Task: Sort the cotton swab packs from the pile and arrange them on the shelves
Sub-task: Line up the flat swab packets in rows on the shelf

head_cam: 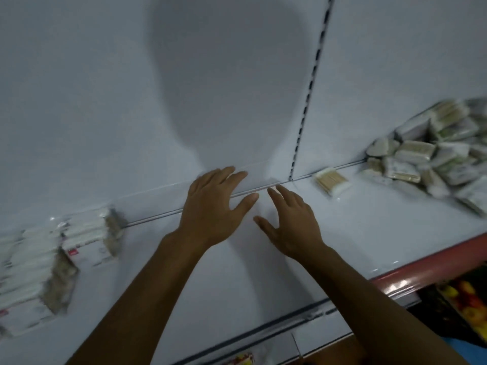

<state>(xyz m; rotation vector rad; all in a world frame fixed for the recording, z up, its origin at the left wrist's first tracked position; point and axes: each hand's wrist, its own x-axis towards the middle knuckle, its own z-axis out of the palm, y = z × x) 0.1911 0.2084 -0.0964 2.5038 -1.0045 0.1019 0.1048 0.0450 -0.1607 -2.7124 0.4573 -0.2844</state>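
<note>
Loose pack (332, 182) right of fingers (276, 196)

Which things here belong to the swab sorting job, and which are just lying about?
Job:
- pile of packs at right on the shelf
- single pack lying apart from the pile
- arranged packs at left
- left hand and right hand, both empty, fingers spread

Lying about:
- colourful goods below the shelf's red edge
- small item at the bottom edge, too blurred to identify
</note>
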